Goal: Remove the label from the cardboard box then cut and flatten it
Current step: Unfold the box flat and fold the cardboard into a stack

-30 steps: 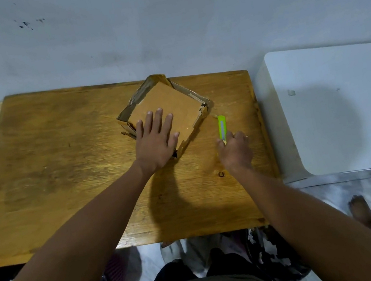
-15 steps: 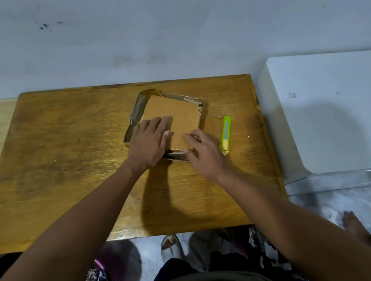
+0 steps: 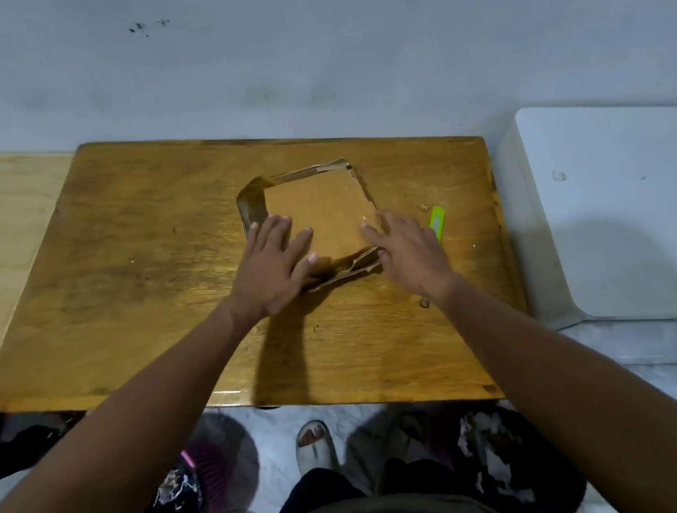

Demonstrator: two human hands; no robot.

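Since the earlier frame the right hand [image 3: 406,251] has shifted onto the near right corner of the cardboard box [image 3: 322,214], and the box has turned so that its edges run closer to square with the tabletop [image 3: 139,264]. Both hands lie palm down with fingers spread, gripping nothing. The left hand [image 3: 272,265] presses on the near left part of the box, the right on the near right, and crumpled flaps show between them at the near edge.

The box sits near the middle of the tabletop, toward the far side. It looks largely squashed, its top panel low and plain brown with no label visible on it; whether a label sits on a hidden face cannot be told. Torn, taped edges stand out along the left and far sides. A green utility knife [image 3: 438,222] lies on the tabletop just right of the right hand, untouched.

By this look, the cutting seems done and the flattening is well along. What remains is likely pressing down the near flaps, which are not yet fully flat.
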